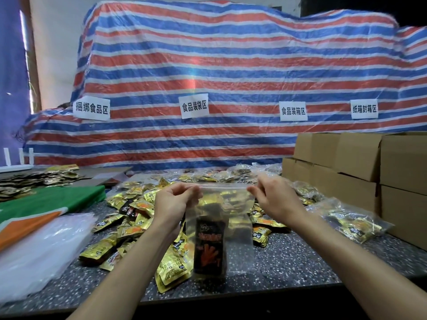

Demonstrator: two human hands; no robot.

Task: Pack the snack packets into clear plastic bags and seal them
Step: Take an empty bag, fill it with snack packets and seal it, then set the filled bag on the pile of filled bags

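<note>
Above the worktop's (300, 257) front edge hangs a clear plastic bag (235, 215), stretched between both hands. The left hand (173, 199) pinches its top left corner and the right hand (275, 197) its top right. A dark snack packet (209, 248) stands inside, with loose gold packets (129, 218) heaped behind.

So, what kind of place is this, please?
Probably a food packing workshop: paper signs on the striped tarp name packing zones, loose snack packets litter the table, and cardboard boxes are stacked at the right.
</note>
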